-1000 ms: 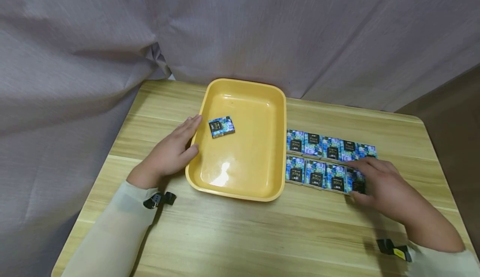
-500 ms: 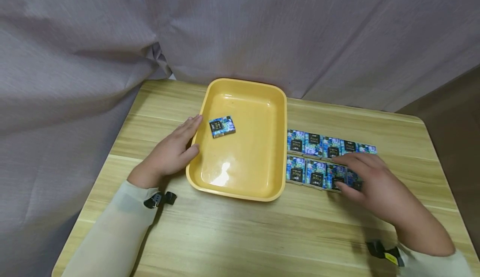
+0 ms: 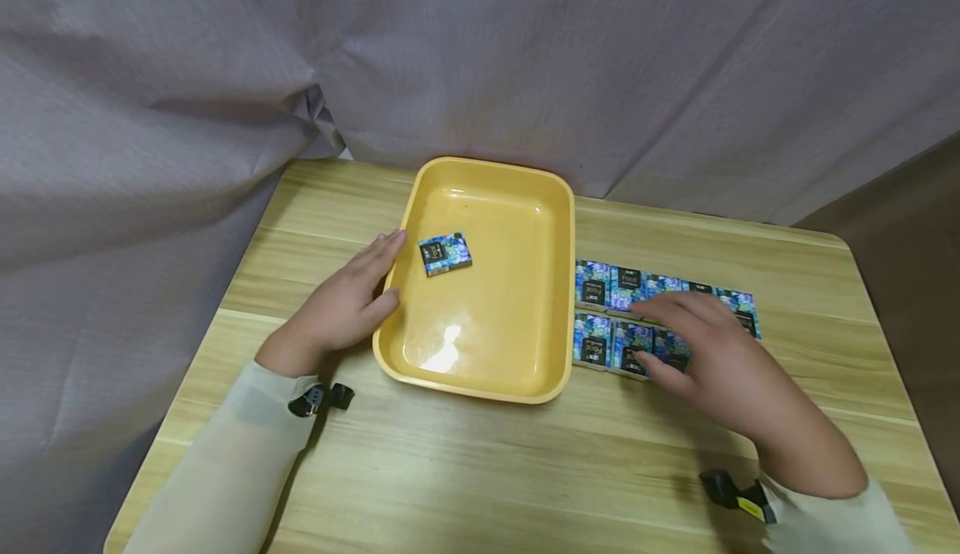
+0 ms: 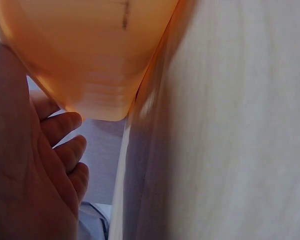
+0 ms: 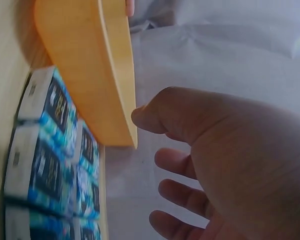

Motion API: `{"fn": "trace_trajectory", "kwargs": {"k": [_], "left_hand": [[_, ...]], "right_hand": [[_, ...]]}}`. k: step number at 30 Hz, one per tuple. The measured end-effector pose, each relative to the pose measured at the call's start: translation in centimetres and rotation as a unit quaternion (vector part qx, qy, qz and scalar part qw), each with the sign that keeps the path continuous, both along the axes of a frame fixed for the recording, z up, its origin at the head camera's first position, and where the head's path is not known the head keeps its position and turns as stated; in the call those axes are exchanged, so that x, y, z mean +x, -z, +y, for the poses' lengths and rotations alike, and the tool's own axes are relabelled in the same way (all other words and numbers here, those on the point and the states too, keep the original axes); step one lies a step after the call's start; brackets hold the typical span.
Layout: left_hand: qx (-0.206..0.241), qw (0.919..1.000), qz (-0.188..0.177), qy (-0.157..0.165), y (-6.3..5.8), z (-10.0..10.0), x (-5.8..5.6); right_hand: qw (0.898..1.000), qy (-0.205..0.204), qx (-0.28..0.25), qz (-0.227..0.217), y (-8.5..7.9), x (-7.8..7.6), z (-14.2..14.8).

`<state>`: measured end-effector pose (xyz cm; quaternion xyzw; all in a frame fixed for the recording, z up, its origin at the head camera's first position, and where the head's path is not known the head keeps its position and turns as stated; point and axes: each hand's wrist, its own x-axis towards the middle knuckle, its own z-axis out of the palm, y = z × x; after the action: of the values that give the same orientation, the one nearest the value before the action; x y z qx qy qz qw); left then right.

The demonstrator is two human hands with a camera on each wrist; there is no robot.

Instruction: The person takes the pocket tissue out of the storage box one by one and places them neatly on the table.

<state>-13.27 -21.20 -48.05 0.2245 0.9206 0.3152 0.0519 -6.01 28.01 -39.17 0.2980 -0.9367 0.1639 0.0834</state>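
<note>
My left hand (image 3: 337,304) rests against the left rim of a yellow plastic tray (image 3: 564,287), fingers extended along its edge. Inside the tray, toward the left, lies one small box (image 3: 446,254) with a blue floral print and black label. Matching boxes stand in two rows to the right of the tray, a back row (image 3: 628,287) and a front row (image 3: 592,339). Over the right part of these rows is my right hand (image 3: 720,362), thumb and fingers spread and nothing in its grasp. It hides several boxes in the head view; the right wrist view shows the fingers (image 5: 177,192) apart from the boxes (image 5: 42,165).
A light wooden table (image 3: 465,471) carries everything. Grey curtains (image 3: 480,54) hang behind it and along the left side. The leftmost boxes sit right beside the tray's right wall.
My right hand has moved left along the rows, away from the right end, uncovering the last back-row box. My left hand and the tray stay put.
</note>
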Motion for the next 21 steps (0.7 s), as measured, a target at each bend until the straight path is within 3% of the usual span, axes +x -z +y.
{"fn": "trace_trajectory", "kwargs": {"k": [12, 21], "left_hand": [[0.0, 1.0, 0.008, 0.003, 0.0, 0.0, 0.0], [-0.002, 1.0, 0.01, 0.0, 0.1, 0.0, -0.1]], "right_hand": [[0.999, -0.012, -0.044, -0.001, -0.1, -1.1, -4.1], [0.999, -0.024, -0.042, -0.023, 0.5, -2.5, -7.2]]}}
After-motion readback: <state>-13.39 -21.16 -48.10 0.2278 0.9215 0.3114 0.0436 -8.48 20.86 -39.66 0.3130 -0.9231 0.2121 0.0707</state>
